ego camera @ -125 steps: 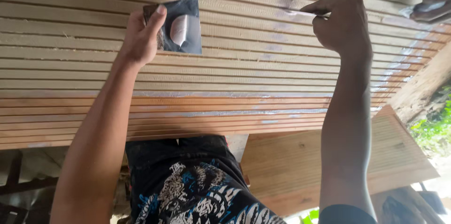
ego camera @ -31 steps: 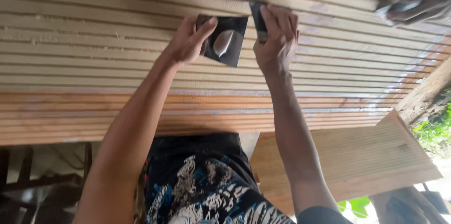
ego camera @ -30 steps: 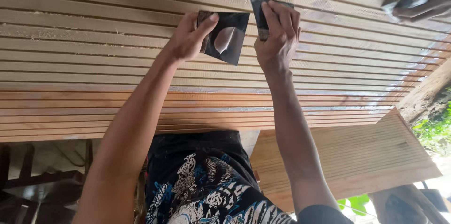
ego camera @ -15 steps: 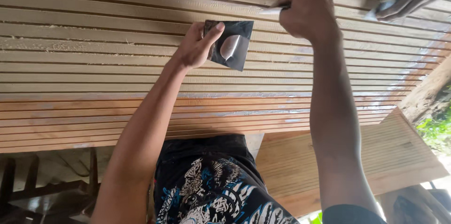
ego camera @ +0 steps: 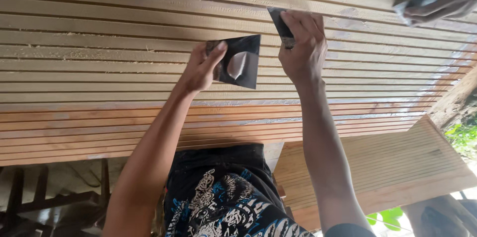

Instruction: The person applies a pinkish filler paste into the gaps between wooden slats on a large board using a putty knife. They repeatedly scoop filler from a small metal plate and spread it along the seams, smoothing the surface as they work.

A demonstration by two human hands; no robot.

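While the left hand (ego camera: 201, 68) pinches a dark square plate (ego camera: 241, 61) carrying pale filler (ego camera: 237, 64), the right hand (ego camera: 301, 48) grips a dark scraper (ego camera: 279, 22) against the grooved boards (ego camera: 99, 43).

The square plate (ego camera: 242, 61) lies left of the scraper (ego camera: 279, 24), both over the grooved board (ego camera: 99, 43).

Worktop (ego camera: 99, 68): grooved wooden panel of long parallel slats, spanning the upper two thirds of the frame.
Colour: pale tan above; orange-brown band along the lower edge.
Surface marks: whitish smears in grooves, upper right and along the colour boundary.
Second panel (ego camera: 377, 167): similar grooved board, lower right, below the first.
Support: dark frame (ego camera: 44, 199), lower left.
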